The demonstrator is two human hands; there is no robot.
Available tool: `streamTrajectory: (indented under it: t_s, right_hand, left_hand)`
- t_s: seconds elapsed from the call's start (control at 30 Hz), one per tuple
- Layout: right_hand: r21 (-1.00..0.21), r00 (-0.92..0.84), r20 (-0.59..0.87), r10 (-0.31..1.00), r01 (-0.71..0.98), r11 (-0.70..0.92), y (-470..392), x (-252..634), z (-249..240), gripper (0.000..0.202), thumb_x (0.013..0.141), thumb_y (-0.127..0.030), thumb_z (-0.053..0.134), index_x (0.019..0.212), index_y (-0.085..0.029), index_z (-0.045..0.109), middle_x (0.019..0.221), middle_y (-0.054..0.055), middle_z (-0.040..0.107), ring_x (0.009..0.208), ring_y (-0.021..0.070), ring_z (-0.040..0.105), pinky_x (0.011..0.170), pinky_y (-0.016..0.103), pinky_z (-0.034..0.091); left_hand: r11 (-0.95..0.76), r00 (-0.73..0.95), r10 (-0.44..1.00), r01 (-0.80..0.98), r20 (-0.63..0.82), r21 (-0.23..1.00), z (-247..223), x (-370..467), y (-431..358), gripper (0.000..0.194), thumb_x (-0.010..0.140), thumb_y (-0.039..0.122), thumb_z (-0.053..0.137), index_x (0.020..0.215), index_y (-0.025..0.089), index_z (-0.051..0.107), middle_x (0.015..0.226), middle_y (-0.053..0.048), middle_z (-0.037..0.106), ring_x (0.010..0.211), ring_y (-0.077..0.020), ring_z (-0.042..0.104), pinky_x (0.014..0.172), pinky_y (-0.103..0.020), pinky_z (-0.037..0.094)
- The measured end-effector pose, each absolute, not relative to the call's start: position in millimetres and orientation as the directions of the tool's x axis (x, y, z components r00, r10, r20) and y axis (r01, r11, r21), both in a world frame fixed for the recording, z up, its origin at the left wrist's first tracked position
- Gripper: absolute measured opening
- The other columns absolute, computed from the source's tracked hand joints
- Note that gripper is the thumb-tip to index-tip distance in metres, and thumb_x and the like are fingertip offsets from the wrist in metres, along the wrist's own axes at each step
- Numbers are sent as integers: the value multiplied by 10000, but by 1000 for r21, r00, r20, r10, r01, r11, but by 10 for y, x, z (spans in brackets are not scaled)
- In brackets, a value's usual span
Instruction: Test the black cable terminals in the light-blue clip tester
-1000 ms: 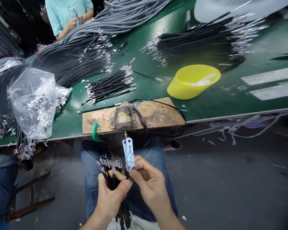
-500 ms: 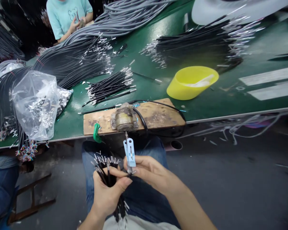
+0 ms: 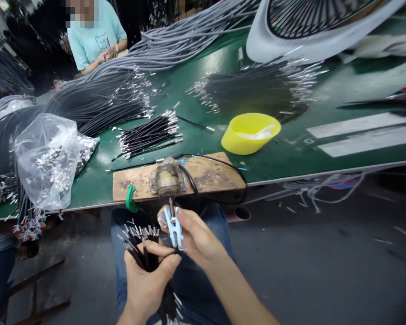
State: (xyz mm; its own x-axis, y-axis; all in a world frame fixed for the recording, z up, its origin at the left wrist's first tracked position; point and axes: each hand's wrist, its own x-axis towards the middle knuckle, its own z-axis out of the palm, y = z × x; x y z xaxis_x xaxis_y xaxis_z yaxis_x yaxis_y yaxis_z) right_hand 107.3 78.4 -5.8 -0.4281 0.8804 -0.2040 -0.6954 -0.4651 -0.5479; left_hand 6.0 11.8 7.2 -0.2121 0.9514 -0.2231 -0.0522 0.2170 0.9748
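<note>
The left hand (image 3: 149,276) is curling closed around the black cables (image 3: 150,261) above the lap, pinching one end beside the blue clip (image 3: 174,229). The right hand (image 3: 200,237) is pinching the clip's handles — apparently seating or freeing that end; the next move is calling for steady alignment.

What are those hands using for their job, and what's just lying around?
In the hands or close by:
Black cables, in the left hand
Blue clip, in the right hand
Metal rod, by the blue clip

Apparently just lying about:
Yellow container
Clear plastic bag
White strips
</note>
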Motion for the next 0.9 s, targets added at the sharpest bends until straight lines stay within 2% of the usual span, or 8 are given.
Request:
streamTrajectory:
  t_s: [0.1,0.2,0.33,0.43,0.63,0.8,0.83,0.9]
  right_hand:
    - [-465,-474,-195,859,-726,-507,742,1070,-181,389,669,-546,676,751,-169,723,661,29,644,519,105,486,548,237,411]
    - [-379,-512,-222,830,-739,-557,720,1125,-314,409,665,-577,659,791,-195,735,672,39,655,558,132,502,547,246,411]
    - [-288,-506,-295,811,-762,-580,645,1261,-433,368,640,-528,707,784,-191,740,629,24,613,579,132,463,545,238,391]
    - [-268,-473,-344,812,-779,-567,540,1347,-459,361,636,-492,729,777,-160,742,621,20,584,565,111,403,505,217,353]
    - [-366,-403,-362,840,-767,-526,369,1396,-492,369,692,-495,677,817,-155,748,681,71,610,569,127,373,504,259,331]
    - [-510,-278,-312,909,-758,-407,317,1352,-518,329,671,-485,698,769,-174,739,633,49,574,543,116,382,493,254,331]
    - [-561,-245,-285,927,-741,-369,314,1343,-511,283,651,-453,729,729,-181,730,626,36,563,548,113,395,505,250,340]
    - [-660,-190,-222,956,-693,-291,313,1330,-495,217,623,-392,769,643,-187,700,600,10,535,561,111,426,528,242,359]
  left_hand:
    - [221,-217,949,-60,-229,973,57,79,129,163,641,263,731,577,125,673,473,8,506,489,-95,434,507,-238,373]
    - [234,-244,938,-73,-245,969,33,84,84,194,633,287,731,562,122,658,456,15,466,479,-89,403,492,-234,354]
    - [262,-270,922,-98,-279,960,-9,31,4,222,606,297,747,535,114,641,456,15,457,486,-84,395,497,-231,352]
    - [296,-281,905,-126,-320,947,-58,-47,-38,229,591,292,760,540,107,636,468,16,472,495,-81,415,502,-223,360]
    - [434,-213,856,-201,-471,878,-178,-110,-83,317,610,384,748,683,93,645,424,49,431,331,-20,295,349,-175,222]
    - [478,-164,841,-220,-515,851,-208,-90,-87,357,627,411,735,752,85,658,350,81,349,307,-31,314,346,-177,265]
    - [484,-154,840,-219,-520,847,-207,-84,-86,371,637,409,729,802,83,668,350,79,359,307,-34,324,348,-180,280]
    - [498,-129,839,-212,-529,841,-200,-72,-86,427,654,404,716,932,82,673,417,42,472,310,-35,347,350,-187,302]
